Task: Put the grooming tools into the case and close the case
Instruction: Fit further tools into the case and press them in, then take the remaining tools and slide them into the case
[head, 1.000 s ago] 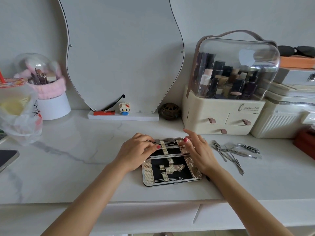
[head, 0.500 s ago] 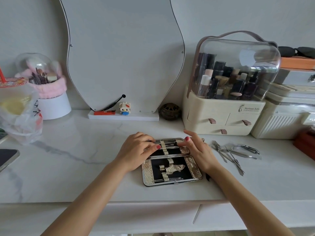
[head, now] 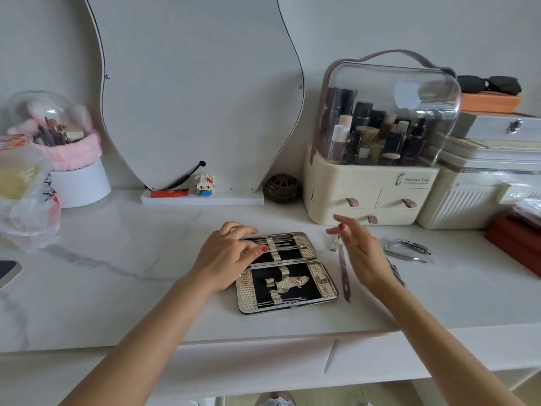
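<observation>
The grooming case (head: 328, 284) lies open and flat on the white table, gold-edged with a black lining and several thin metal tools strapped inside. My left hand (head: 227, 259) rests on the case's left side, fingers bent on the upper half. Raised just right of the case, my right hand (head: 358, 253) has its fingers spread and holds nothing. A nail file (head: 343, 271) lies beside the case's right edge, with a small clipper (head: 333, 244) at its far end. More loose tools, a nail clipper (head: 409, 247) and nippers (head: 396, 272), lie further right.
A mirror (head: 199, 89) leans on the wall behind. A cream makeup organizer (head: 371, 197) stands at the back right, white boxes (head: 474, 200) and a red box (head: 515, 244) beyond it. At the left are a plastic bag (head: 26, 200), a brush holder (head: 76, 183) and a phone (head: 7, 272).
My right hand has lifted off the case and moved right, opening its fingers. A nail file and a small clipper now show beside the case. My left hand stays put.
</observation>
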